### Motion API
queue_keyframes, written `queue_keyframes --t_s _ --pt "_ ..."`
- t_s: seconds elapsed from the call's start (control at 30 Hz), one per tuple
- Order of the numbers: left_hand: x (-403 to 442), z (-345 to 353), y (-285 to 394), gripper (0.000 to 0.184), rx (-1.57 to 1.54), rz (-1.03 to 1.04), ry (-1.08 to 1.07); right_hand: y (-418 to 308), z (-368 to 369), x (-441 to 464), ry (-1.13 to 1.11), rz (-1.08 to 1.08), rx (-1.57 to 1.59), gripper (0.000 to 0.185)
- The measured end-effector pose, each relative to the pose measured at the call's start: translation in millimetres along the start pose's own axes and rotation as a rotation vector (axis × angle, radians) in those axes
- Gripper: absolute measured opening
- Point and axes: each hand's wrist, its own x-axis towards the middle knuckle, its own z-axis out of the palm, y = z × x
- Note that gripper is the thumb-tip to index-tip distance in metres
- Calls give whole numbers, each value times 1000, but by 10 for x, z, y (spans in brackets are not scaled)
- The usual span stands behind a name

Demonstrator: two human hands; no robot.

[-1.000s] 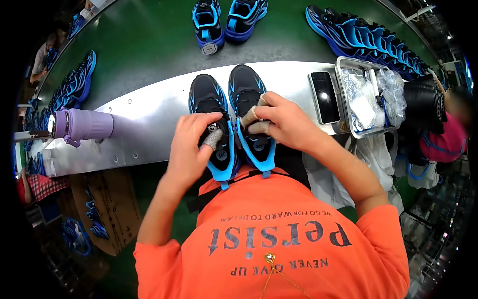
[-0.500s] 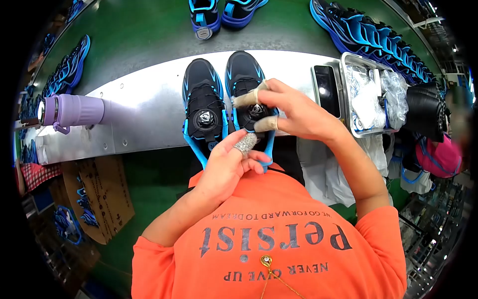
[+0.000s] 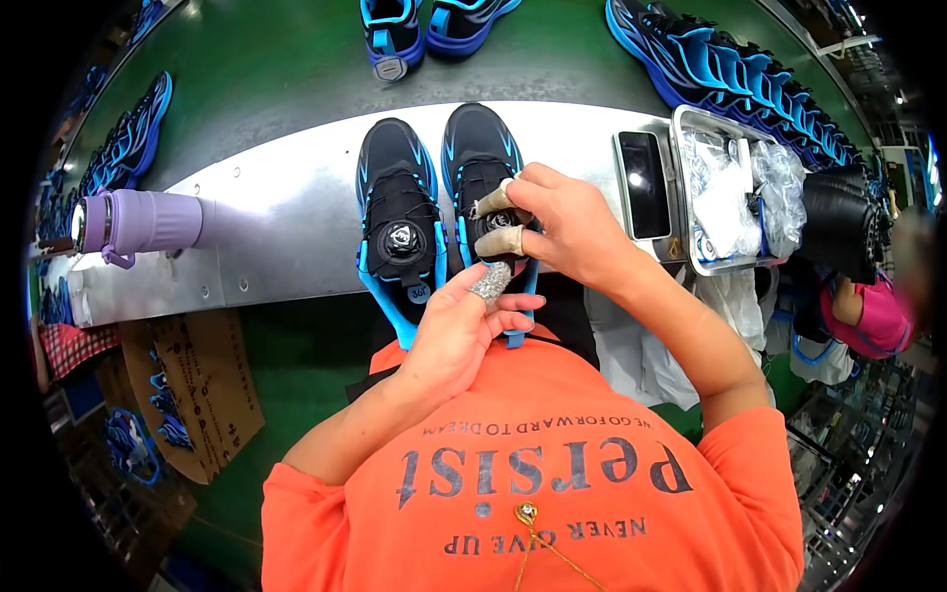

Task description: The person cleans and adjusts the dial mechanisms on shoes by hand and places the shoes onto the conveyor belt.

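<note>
Two black and blue sneakers stand side by side, toes pointing away from me. The left sneaker (image 3: 397, 163) has a round lacing dial (image 3: 402, 238) on its tongue and a round sticker marked 36 and a blurred character inside. On the right sneaker (image 3: 478, 138), my right hand (image 3: 572, 227) closes thumb and finger, both in beige finger covers, around the lacing dial (image 3: 500, 221). My left hand (image 3: 449, 331) is palm up at this shoe's opening. Its silver-wrapped fingertip touches the tongue below the dial, with the other fingers loosely apart. The shoe's heel is partly hidden behind that hand.
The metal ledge (image 3: 286, 187) carries a lilac bottle (image 3: 158, 219), a phone (image 3: 643, 183) and a clear bin (image 3: 730, 261) of plastic bags. Beyond, on the green surface (image 3: 286, 74), stand another pair (image 3: 462, 28) and a shoe row (image 3: 730, 74). A cardboard box (image 3: 222, 395) stands lower left.
My right hand has lowered and closed its fingers onto the right shoe's dial. My left hand's silver-wrapped finger has shifted slightly up toward the tongue. The view has moved a little.
</note>
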Motion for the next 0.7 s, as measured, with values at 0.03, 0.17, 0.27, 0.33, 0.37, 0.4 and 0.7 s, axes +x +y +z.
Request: queue_keyframes --t_s 0.03,0.17,0.27,0.33,0.37,0.4,0.7 --pt "5 -6 1 33 -5 -5 -5 5 -4 -3 2 -8 25 36" --pt "8 -36 0 32 -8 -34 -18 152 -58 22 -47 -238 325 32" --pt "19 -1 -7 32 -3 -22 4 53 -7 1 0 -98 106 32" --pt "13 -2 -5 32 2 -16 11 40 6 -19 62 -119 109 31" --pt "18 -3 3 33 3 -18 1 89 22 -12 98 -177 144 30" --pt "14 -5 5 33 4 -24 -9 130 45 -11 133 -231 180 30" --pt "-349 8 723 24 1153 548 87 92 -9 -38 164 -76 184 34"
